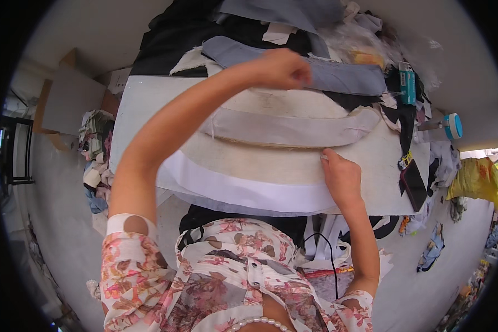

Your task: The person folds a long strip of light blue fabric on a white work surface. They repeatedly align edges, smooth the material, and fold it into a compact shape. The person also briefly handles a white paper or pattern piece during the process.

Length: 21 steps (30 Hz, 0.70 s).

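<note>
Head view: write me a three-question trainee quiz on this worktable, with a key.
1. Which lies between the white strip and the blue-grey strip?
A) teal box
B) pale grey curved strip
C) yellow bag

2. True or false: the dark phone lies near the right edge of the table.

3. Which of the person's hands reaches farther from the body?

Key:
1. B
2. True
3. The left hand
</note>
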Available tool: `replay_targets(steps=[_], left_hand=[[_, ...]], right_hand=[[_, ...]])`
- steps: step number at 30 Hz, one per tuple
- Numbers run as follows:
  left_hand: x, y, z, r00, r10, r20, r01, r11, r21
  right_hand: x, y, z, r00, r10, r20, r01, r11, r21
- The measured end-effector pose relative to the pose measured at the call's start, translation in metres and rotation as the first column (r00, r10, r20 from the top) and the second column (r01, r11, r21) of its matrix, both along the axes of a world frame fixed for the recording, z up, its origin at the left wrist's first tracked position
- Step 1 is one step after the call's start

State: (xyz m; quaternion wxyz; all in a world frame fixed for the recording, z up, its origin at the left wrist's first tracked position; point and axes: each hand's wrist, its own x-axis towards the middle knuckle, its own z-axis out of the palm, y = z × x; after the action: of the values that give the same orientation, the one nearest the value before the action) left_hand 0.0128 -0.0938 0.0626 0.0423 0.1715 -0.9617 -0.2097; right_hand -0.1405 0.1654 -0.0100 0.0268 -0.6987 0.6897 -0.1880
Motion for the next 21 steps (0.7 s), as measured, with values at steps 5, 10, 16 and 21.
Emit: replay_targets(steps=[5,10,16,21], left_hand=[[0.056,0.022,-0.034,0.991,0.046,0.123,0.004,0.927,-0.375],[0.056,0.022,-0.038,0.995,0.092,0.045,-0.072,0.943,-0.325],[0.05,0.008,-0.014,0.945,0.284,0.164,-0.328,0.827,0.457],[0.045,-0.001,-0.008,0.963,0.202,0.18,-0.267,0.812,0.518]], right_hand=[[0.004,-0.004,-0.001,1.0,0.023,-0.009,-0.024,1.0,-0.01],[0.015,0.0,0.001,0.996,0.021,-0.089,-0.013,0.996,0.085],[0.039,0.006,0.002,0.97,0.162,-0.181,-0.153,0.986,0.06],[0.042,0.015,0.013,0.972,0.178,-0.154,-0.171,0.983,0.062]])
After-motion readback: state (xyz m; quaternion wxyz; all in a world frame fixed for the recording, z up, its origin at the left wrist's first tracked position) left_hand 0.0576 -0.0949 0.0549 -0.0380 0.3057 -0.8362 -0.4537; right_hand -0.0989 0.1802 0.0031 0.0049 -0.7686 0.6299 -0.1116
